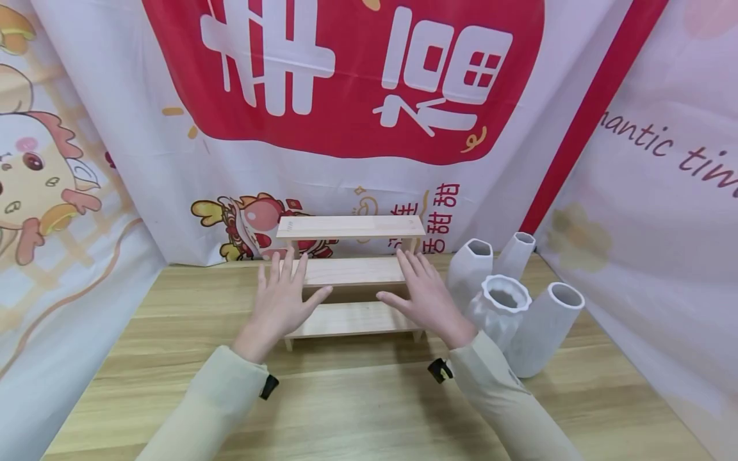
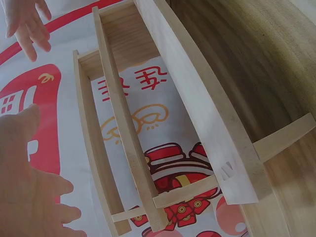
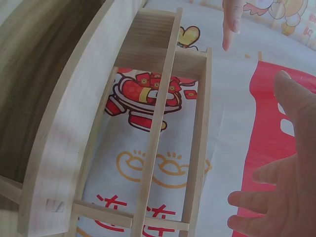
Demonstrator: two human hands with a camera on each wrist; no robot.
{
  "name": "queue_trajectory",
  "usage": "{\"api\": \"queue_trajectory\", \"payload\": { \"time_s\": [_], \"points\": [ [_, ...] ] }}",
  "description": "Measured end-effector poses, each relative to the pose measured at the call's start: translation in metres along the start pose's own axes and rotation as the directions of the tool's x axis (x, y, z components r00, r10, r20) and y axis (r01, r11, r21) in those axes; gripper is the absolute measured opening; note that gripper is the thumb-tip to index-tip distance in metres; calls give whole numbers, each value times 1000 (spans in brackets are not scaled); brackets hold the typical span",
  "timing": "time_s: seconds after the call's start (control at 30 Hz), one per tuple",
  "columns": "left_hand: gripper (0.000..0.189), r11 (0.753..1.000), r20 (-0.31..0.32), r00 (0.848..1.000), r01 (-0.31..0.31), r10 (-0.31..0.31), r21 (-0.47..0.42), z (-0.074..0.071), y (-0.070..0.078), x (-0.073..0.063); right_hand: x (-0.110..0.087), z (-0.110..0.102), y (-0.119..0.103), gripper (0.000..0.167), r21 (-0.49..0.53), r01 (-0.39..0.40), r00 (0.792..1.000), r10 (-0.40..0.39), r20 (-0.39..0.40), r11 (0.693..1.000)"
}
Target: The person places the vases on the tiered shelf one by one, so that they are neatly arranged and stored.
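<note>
A three-tiered pale wooden display shelf (image 1: 353,272) stands on the table against the hanging cloth. My left hand (image 1: 278,303) is held over its left end, fingers straight and spread, the thumb out toward the middle. Over the right end, my right hand (image 1: 428,296) has its fingers extended in the same way. Both wrist views show a gap between the hands and the wooden steps (image 2: 197,98), so neither hand appears to touch the shelf. Nothing is in either palm, as the left hand (image 2: 29,173) and right hand (image 3: 281,182) show.
To the right of the shelf several white vases are grouped: a faceted one (image 1: 466,272), a slim one (image 1: 513,256), a ruffled-rim one (image 1: 497,317) and a leaning tall one (image 1: 542,336). Printed cloth (image 1: 346,173) hangs behind and at both sides of the wood-grain table (image 1: 346,410).
</note>
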State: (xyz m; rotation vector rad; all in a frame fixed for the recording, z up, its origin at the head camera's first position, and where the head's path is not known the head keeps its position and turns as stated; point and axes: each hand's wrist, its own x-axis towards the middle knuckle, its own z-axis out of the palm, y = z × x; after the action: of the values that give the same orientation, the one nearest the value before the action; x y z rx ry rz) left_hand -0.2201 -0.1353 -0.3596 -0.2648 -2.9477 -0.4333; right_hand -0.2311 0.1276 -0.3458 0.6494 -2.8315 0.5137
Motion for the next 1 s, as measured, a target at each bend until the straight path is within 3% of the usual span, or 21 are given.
{"api": "queue_trajectory", "payload": {
  "time_s": [1.0],
  "points": [
    [90,997,-8,1000,7,-8,-73,11,-20,-16,-23,1,5,90,129,27,999,-22,-42,991]
  ]
}}
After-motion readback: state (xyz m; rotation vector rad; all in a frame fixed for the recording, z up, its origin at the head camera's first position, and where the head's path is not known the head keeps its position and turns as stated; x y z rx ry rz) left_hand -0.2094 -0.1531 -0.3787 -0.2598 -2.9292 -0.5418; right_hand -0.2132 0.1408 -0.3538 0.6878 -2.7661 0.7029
